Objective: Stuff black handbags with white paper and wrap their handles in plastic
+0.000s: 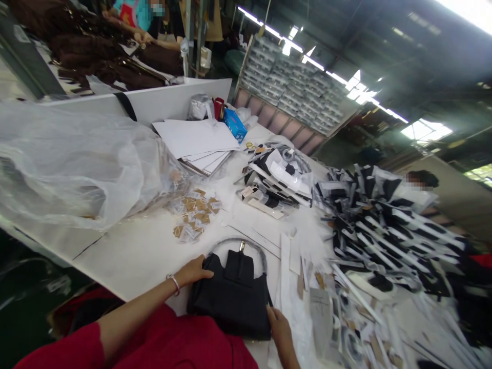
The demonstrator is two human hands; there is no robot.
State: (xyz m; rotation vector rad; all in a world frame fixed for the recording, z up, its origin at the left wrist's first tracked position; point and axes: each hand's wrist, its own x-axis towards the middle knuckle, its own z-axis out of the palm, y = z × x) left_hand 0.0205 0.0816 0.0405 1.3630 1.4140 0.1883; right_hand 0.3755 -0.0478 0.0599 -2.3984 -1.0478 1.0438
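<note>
A small black handbag with a curved handle lies flat on the white table right in front of me. My left hand grips its upper left corner, thumb across the bag's top edge; a bangle circles that wrist. My right hand holds the bag's lower right edge, fingers closed on it. Just left of the bag's handle lies a scatter of small clear packets with brown tags.
A big clear plastic bag fills the left. A stack of white card sheets and a blue box sit at the back. Piles of black-and-white packed items cover the right. Other people work beyond.
</note>
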